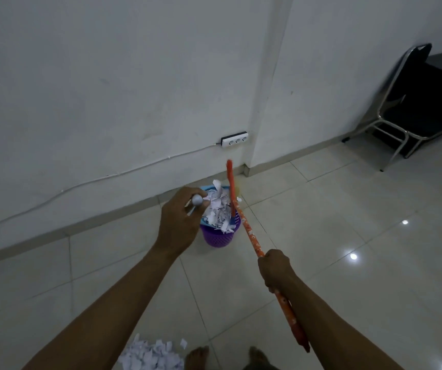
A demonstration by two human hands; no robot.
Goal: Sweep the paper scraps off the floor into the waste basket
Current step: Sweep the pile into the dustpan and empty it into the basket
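Both hands grip: left hand (180,218) a grey-capped handle (196,201), right hand (276,268) the broom (252,236); tip slowly, keeping scraps (218,210) inside the basket (218,237).

No text, label or number can be read anywhere. The orange broom handle (252,237) carries small white printed marks along its length, but they are too blurred to make out

One waste basket (218,237), one dustpan (210,187) and one broom stick (252,237) appear with two heaps of paper scraps, an upper heap (218,209) and a floor heap (150,356). Also pictured: two hands, the left hand (180,217) and the right hand (277,268), two bare feet (198,356), one chair (428,108) and one three-socket power strip (234,139).
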